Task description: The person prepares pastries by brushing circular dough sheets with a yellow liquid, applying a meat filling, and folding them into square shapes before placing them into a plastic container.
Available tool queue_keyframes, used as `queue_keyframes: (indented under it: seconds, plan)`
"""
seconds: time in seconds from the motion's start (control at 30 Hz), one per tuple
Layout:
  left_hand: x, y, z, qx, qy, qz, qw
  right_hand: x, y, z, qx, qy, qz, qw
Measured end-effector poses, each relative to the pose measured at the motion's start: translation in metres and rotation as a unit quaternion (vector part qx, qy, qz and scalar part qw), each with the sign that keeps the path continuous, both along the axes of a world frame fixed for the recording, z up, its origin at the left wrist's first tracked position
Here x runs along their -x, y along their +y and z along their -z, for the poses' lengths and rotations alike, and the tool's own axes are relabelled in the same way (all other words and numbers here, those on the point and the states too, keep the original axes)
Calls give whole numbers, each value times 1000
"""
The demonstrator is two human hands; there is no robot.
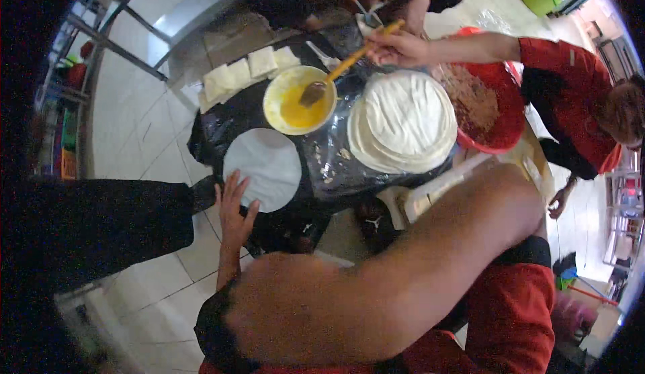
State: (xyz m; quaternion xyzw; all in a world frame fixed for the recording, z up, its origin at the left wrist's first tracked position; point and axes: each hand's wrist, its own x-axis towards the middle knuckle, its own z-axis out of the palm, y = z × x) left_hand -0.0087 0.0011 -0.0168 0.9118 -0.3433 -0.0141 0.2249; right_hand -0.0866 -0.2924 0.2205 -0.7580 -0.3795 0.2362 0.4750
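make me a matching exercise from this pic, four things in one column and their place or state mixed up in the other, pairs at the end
Things
1. brush
2. stack of round sheets
3. red basin
4. the person's left hand

Places and states
A. has its fingers over the edge of a pale disc
B. gripped in a co-worker's hand, its head at a bowl of yellow liquid
C. contains brown crumbly filling
D. lies between the bowl and the basin

Right pairs: 1-B, 2-D, 3-C, 4-A
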Motion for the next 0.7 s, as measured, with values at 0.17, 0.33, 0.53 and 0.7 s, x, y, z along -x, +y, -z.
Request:
queue_keyframes:
  seconds: [0.17,0.33,0.53,0.7]
  plan:
    - [2,2,-13,13,15,-11,1000,39,-20,-13,128,-44,-88,987]
    - [5,13,-4,14,-10,-23,1000,14,-52,19,205,106,-56,971]
    - [7,11,-7,45,-13,-24,999,14,-68,68,164,124,-4,979]
    - [7,9,-10,42,-22,-26,999,17,-69,104,202,173,-4,964]
